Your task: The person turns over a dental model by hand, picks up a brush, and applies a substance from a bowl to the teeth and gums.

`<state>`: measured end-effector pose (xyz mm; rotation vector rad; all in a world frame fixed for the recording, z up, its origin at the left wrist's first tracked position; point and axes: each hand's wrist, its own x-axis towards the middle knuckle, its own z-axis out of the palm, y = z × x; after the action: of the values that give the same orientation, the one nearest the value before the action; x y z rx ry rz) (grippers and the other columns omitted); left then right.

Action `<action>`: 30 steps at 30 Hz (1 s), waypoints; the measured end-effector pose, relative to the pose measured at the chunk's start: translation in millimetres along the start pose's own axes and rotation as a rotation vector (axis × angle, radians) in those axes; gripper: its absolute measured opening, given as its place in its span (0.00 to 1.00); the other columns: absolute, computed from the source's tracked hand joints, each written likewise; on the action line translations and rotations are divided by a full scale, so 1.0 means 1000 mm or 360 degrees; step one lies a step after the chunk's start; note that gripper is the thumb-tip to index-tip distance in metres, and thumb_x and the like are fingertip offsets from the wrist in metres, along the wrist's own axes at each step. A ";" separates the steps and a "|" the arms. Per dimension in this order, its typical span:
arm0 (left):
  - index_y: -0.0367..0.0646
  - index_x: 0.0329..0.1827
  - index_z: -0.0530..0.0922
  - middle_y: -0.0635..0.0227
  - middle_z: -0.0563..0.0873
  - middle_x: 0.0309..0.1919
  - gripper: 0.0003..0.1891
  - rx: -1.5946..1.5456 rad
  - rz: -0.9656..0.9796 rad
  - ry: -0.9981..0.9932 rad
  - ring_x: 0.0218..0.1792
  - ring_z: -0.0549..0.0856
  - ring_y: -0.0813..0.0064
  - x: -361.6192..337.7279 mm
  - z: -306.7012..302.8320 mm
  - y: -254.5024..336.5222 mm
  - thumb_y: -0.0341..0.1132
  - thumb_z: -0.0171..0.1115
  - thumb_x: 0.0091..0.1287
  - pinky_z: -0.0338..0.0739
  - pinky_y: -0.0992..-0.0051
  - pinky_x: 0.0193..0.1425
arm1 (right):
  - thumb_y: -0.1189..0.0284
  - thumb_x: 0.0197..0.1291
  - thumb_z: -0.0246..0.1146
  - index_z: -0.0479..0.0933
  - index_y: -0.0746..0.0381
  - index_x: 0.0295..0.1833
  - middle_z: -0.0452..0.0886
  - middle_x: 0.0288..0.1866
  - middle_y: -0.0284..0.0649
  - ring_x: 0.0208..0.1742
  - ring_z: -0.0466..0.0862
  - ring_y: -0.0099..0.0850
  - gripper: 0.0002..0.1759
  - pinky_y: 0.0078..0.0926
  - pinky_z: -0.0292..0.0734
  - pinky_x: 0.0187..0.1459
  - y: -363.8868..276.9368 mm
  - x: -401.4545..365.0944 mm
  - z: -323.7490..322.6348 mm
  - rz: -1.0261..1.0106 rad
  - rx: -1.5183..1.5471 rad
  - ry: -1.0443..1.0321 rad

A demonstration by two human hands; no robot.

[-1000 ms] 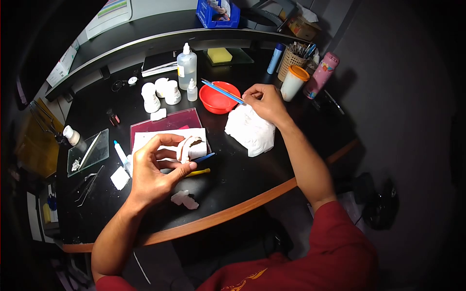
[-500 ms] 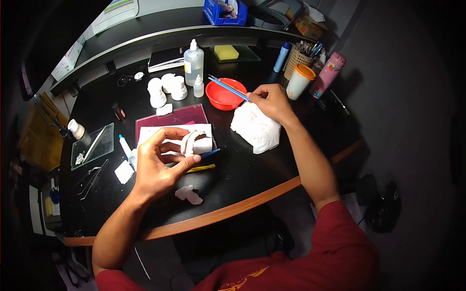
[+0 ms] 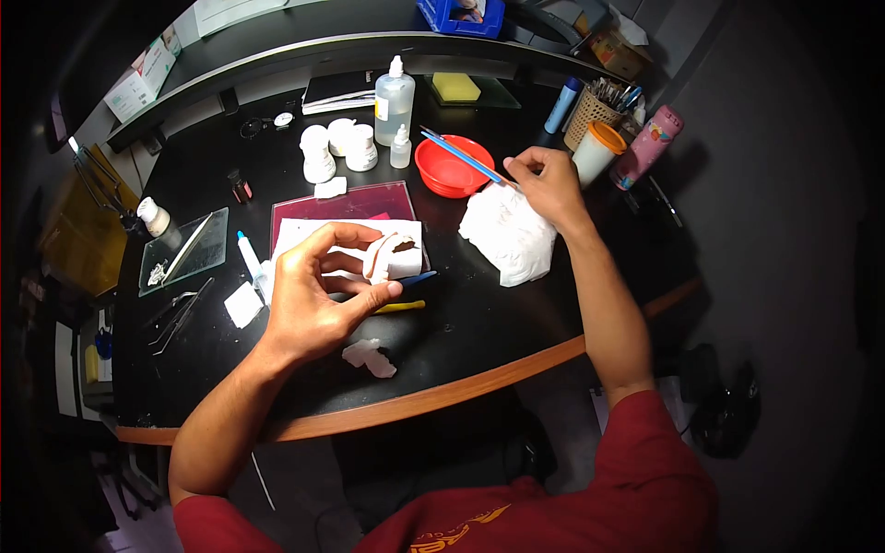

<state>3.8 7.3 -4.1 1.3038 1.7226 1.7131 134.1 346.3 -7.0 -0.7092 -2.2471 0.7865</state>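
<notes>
My left hand (image 3: 323,300) grips a white, arch-shaped dental cast (image 3: 378,259) between thumb and fingers, above a white paper pad (image 3: 304,228) on a dark red slab (image 3: 392,198). At the right, my right hand (image 3: 550,189) hovers over a crumpled white tissue (image 3: 507,235) with its fingers curled together. Its fingertips are by the handle end of blue-handled brushes (image 3: 466,157), which lie across a red bowl (image 3: 444,182). What those fingers hold is hidden. Under my left hand, a blue-handled tool (image 3: 419,278) and a yellow-handled tool (image 3: 403,306) are partly covered.
White jars (image 3: 318,157) and a clear bottle (image 3: 395,101) stand at the back. On the left are a glass slab (image 3: 207,249), metal tweezers (image 3: 182,318) and a syringe (image 3: 249,253). A cup with an orange lid (image 3: 597,152) and a pink bottle (image 3: 650,147) stand right.
The view has shifted, so the desk appears farther right. My right hand has drawn slightly up and away from the brushes over the bowl. My left hand still holds the dental cast, turned a little.
</notes>
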 end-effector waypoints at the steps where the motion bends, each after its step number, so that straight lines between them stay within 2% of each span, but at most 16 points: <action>1: 0.31 0.59 0.84 0.56 0.92 0.51 0.24 0.0009 0.0006 0.0007 0.46 0.93 0.72 0.000 0.000 -0.001 0.24 0.84 0.61 0.93 0.76 0.46 | 0.66 0.69 0.73 0.89 0.68 0.38 0.91 0.32 0.42 0.34 0.90 0.29 0.15 0.31 0.82 0.42 0.003 0.001 0.000 -0.0002 0.0012 0.0040; 4: 0.32 0.58 0.84 0.56 0.92 0.51 0.24 0.0018 0.0020 0.0023 0.46 0.93 0.72 0.001 0.001 -0.002 0.23 0.84 0.61 0.93 0.76 0.46 | 0.64 0.70 0.72 0.90 0.68 0.38 0.91 0.31 0.44 0.34 0.89 0.31 0.16 0.32 0.82 0.41 0.007 0.002 0.002 -0.0094 -0.0005 0.0132; 7: 0.33 0.58 0.84 0.56 0.92 0.51 0.24 0.0017 -0.0003 0.0043 0.47 0.94 0.73 0.000 0.000 0.000 0.23 0.84 0.60 0.93 0.75 0.46 | 0.62 0.74 0.72 0.90 0.69 0.40 0.87 0.31 0.37 0.34 0.82 0.23 0.18 0.28 0.76 0.38 0.001 -0.001 -0.002 0.0063 -0.0174 -0.0101; 10: 0.34 0.59 0.84 0.57 0.92 0.52 0.24 0.0065 0.0045 0.0080 0.49 0.94 0.71 0.000 0.000 -0.003 0.25 0.85 0.60 0.93 0.74 0.50 | 0.60 0.74 0.71 0.90 0.70 0.42 0.88 0.34 0.41 0.37 0.84 0.29 0.21 0.33 0.77 0.42 -0.004 -0.003 -0.006 -0.0015 -0.0211 -0.0219; 11: 0.34 0.59 0.84 0.57 0.92 0.52 0.24 0.0063 0.0034 0.0090 0.50 0.94 0.70 0.001 0.000 -0.002 0.25 0.85 0.60 0.93 0.74 0.50 | 0.59 0.72 0.69 0.91 0.69 0.42 0.89 0.32 0.50 0.35 0.88 0.35 0.21 0.36 0.80 0.42 -0.002 -0.003 -0.006 -0.0172 -0.0236 -0.0169; 14: 0.35 0.59 0.84 0.57 0.92 0.53 0.25 0.0016 0.0003 0.0098 0.51 0.94 0.69 0.001 -0.002 -0.003 0.25 0.85 0.61 0.93 0.73 0.52 | 0.61 0.71 0.69 0.91 0.70 0.44 0.90 0.34 0.49 0.39 0.89 0.35 0.19 0.35 0.80 0.45 0.012 0.000 -0.006 -0.0190 -0.0142 -0.0247; 15: 0.35 0.60 0.84 0.57 0.92 0.54 0.25 -0.0027 -0.0008 0.0087 0.52 0.94 0.69 0.001 -0.002 -0.004 0.24 0.84 0.61 0.93 0.73 0.53 | 0.66 0.69 0.69 0.90 0.70 0.45 0.90 0.36 0.47 0.42 0.89 0.34 0.16 0.35 0.80 0.49 -0.002 -0.003 -0.012 -0.0038 -0.0054 -0.0352; 21: 0.34 0.65 0.80 0.57 0.90 0.57 0.25 -0.0474 -0.0175 -0.0011 0.54 0.93 0.70 0.004 -0.006 -0.006 0.22 0.79 0.67 0.91 0.73 0.58 | 0.70 0.65 0.69 0.90 0.70 0.45 0.91 0.37 0.46 0.44 0.89 0.33 0.13 0.33 0.81 0.54 -0.007 -0.007 -0.016 -0.0113 -0.0075 -0.0420; 27: 0.32 0.65 0.79 0.56 0.90 0.56 0.25 -0.0546 -0.0258 0.0008 0.54 0.92 0.71 0.005 -0.008 -0.003 0.24 0.80 0.68 0.89 0.73 0.60 | 0.68 0.65 0.71 0.91 0.68 0.43 0.92 0.38 0.45 0.42 0.89 0.31 0.12 0.33 0.82 0.51 0.007 -0.003 -0.011 -0.0113 -0.0201 -0.0289; 30: 0.32 0.65 0.80 0.56 0.91 0.55 0.25 -0.0474 -0.0206 0.0013 0.53 0.92 0.71 0.005 -0.008 -0.006 0.24 0.80 0.67 0.89 0.73 0.59 | 0.68 0.65 0.72 0.91 0.66 0.43 0.91 0.36 0.43 0.39 0.88 0.30 0.11 0.32 0.81 0.47 0.012 0.003 -0.010 0.0097 -0.0040 -0.0055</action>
<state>-6.6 7.7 -6.4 1.0320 1.4519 1.8167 142.8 359.5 -7.7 -0.7848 -2.2797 0.8064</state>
